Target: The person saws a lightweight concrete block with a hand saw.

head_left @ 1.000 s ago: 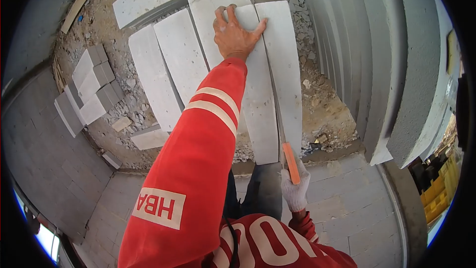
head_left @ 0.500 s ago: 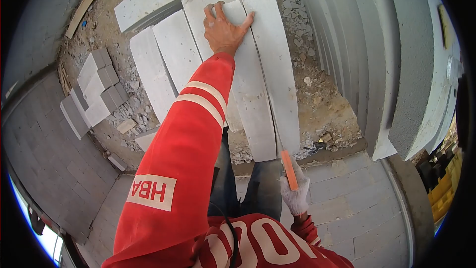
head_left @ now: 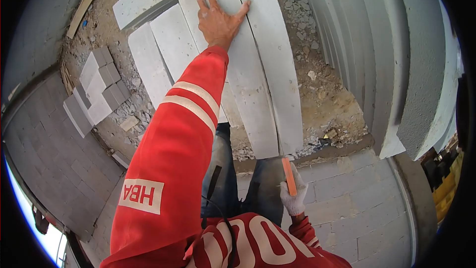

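My left hand (head_left: 218, 24) lies bare on the top end of a long pale concrete block (head_left: 248, 84), fingers spread and pressing down, thumb near its right edge. Close alongside on the right is another long block (head_left: 275, 59), with a narrow dark seam between the two. In a white knit glove, my right hand (head_left: 294, 191) grips the orange handle of a hand saw (head_left: 289, 176) by the near end of these blocks. The saw's thin blade is seen nearly edge-on at the seam, mostly hidden.
More pale blocks (head_left: 176, 34) lie to the left, with a stack of cut pieces (head_left: 99, 87) farther off. Tall grey slabs (head_left: 377, 44) stand in a row on the right. Rubble (head_left: 322, 94) covers the ground, and a low block wall (head_left: 342, 188) runs beside my legs.
My right hand has drawn the saw a little back toward my body, its handle now just past the block's end. My left hand stays on the block; the view has shifted slightly.
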`<action>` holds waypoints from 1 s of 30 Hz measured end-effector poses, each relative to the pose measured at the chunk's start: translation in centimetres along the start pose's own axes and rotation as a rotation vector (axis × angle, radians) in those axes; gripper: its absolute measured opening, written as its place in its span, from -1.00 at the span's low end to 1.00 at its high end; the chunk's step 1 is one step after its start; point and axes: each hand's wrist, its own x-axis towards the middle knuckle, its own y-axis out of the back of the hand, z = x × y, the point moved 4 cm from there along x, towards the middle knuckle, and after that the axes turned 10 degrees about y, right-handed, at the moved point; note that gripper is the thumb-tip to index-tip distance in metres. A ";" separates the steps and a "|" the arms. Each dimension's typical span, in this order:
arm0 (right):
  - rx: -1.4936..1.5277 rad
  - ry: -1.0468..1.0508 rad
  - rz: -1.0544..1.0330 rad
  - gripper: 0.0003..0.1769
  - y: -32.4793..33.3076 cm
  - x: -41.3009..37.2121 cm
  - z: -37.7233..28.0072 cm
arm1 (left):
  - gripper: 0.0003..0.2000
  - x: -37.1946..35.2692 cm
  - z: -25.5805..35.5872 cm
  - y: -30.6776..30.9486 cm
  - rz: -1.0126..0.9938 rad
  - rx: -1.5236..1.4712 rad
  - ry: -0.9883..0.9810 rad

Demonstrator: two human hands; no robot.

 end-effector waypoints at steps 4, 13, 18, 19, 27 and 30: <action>-0.098 0.359 0.207 -0.34 -3.3 12.6 -2.6 | -0.01 -0.2 -0.2 -0.5 0.029 -0.001 -0.030; 0.043 0.022 0.043 -0.31 -0.7 -2.1 1.9 | -0.01 -0.2 -0.2 -0.3 0.001 -0.031 -0.017; -0.065 0.161 0.152 -0.35 -2.8 4.8 0.7 | -0.01 0.0 -0.1 -0.4 0.027 -0.044 -0.044; -0.086 0.218 0.191 -0.38 -3.3 8.1 -0.5 | -0.01 0.0 -0.2 -0.5 0.027 -0.046 -0.044; -0.068 0.285 0.204 -0.45 -2.4 5.9 -0.7 | 0.00 1.3 0.2 0.0 0.049 -0.119 -0.072; -0.033 0.148 0.087 -0.36 0.4 2.2 -1.6 | -0.01 -0.1 0.1 0.0 0.042 -0.073 -0.039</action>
